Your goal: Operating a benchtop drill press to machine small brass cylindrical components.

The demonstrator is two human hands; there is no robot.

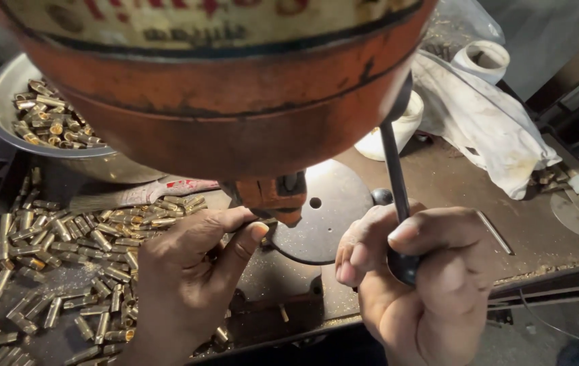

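Observation:
A big orange drill press head (235,102) fills the top of the head view. My right hand (418,285) is closed around the black knob of its feed lever (391,169), which slants up to the machine. My left hand (188,278) reaches under the orange spindle (276,196), thumb and fingers pinched together at the round grey work table (333,210); whatever it pinches is hidden by the fingers. Loose brass parts (66,264) lie scattered just left of that hand.
A metal bowl (5,88) with more brass parts stands at the back left. A brush with a red handle (147,193) lies behind the pile. White cloth (486,122) and white cups (486,57) sit at the back right. A thin rod (494,232) rests on the brown bench.

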